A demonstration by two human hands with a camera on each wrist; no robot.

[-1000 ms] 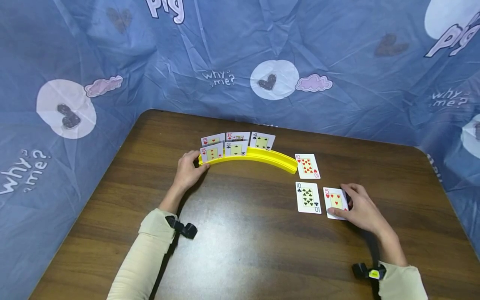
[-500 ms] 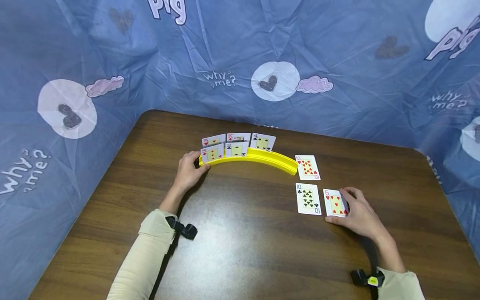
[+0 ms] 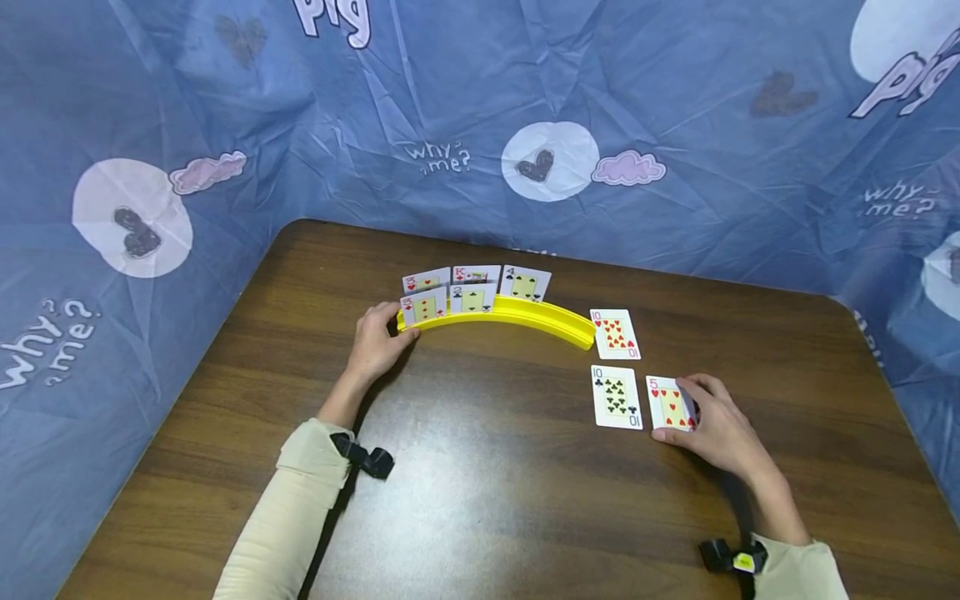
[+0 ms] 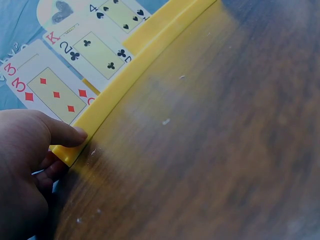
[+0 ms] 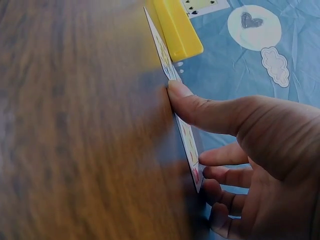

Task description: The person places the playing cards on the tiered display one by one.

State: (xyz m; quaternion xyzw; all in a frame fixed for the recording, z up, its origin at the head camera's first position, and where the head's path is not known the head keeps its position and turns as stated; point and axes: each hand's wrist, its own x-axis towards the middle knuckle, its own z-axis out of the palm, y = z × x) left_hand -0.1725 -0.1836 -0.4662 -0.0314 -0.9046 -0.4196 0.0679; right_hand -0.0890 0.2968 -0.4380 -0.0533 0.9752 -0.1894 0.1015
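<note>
In the head view my left hand point(image 3: 377, 342) pinches the left end of a curved yellow card holder point(image 3: 540, 315), thumb in front and fingers behind. Standing in it are the three of diamonds point(image 3: 424, 307), the two of clubs point(image 3: 472, 297), the king of diamonds point(image 3: 477, 274), the four of spades point(image 3: 527, 283) and a partly covered red three point(image 3: 426, 280). My right hand point(image 3: 723, 429) holds the five of hearts point(image 3: 670, 404) by its edges, thumb at the lower edge and fingers at the right side. That card lies flat or nearly flat on the table.
The ten of clubs point(image 3: 617, 397) lies face up just left of the five. Above it the ten of hearts point(image 3: 615, 334) lies by the holder's right end. A brown wooden table point(image 3: 480, 500) bears everything, with a blue printed cloth point(image 3: 675, 100) hanging behind.
My right thumb has slid from the five of hearts' face to its lower edge, and the fingers have shifted slightly down. The left hand and the holder stay in place.
</note>
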